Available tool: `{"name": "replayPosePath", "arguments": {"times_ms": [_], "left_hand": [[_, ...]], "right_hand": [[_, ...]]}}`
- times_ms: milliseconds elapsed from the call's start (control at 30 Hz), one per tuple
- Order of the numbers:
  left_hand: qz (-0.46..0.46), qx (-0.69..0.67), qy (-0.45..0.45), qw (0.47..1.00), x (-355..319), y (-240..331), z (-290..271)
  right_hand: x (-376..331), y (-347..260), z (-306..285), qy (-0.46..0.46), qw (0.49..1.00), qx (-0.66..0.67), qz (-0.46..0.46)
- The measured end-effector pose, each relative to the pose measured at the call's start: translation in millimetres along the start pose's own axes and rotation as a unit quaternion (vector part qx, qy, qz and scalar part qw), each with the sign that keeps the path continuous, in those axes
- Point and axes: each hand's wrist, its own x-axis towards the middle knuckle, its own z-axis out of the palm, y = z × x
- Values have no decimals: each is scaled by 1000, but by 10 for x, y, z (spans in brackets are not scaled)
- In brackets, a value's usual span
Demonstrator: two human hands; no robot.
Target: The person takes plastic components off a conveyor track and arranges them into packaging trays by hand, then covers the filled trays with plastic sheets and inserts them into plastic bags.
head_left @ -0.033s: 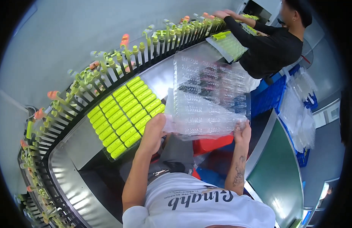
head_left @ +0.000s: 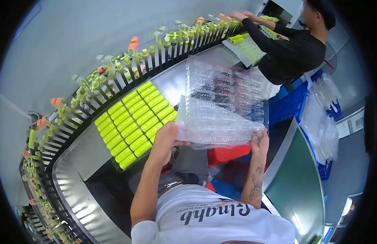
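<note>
A clear plastic blister tray [head_left: 227,93] with rows of moulded pockets is held up in front of me, and a whitish translucent sheet [head_left: 209,122] covers its lower left part. My left hand [head_left: 166,138] grips the near left corner, where the sheet hangs. At the near right corner, my right hand [head_left: 259,141] pinches the edge between thumb and fingers. Pockets in the tray look bare, and the metal table shows through it. Left of my left hand lies another tray filled with rows of yellow-green plastic pieces [head_left: 133,118].
A curved conveyor [head_left: 115,83] carries yellow-green and orange parts on black uprights along the far and left sides. A co-worker in black [head_left: 296,53] stands at far right by a part-filled tray [head_left: 245,49]. Blue crates [head_left: 292,103] with clear trays and a green-topped surface [head_left: 298,183] are at right.
</note>
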Motion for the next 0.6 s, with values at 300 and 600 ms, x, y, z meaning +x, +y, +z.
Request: {"name": "replayPosePath", "arguments": {"times_ms": [300,600], "left_hand": [[141,308,88,937,104,1088,21],[538,348,-16,768,-1267,3018,1017]], "right_hand": [[-457,-130,941,-246,941,-232,-32],[-1480,-1411,3141,-560,766,-17,-316]]}}
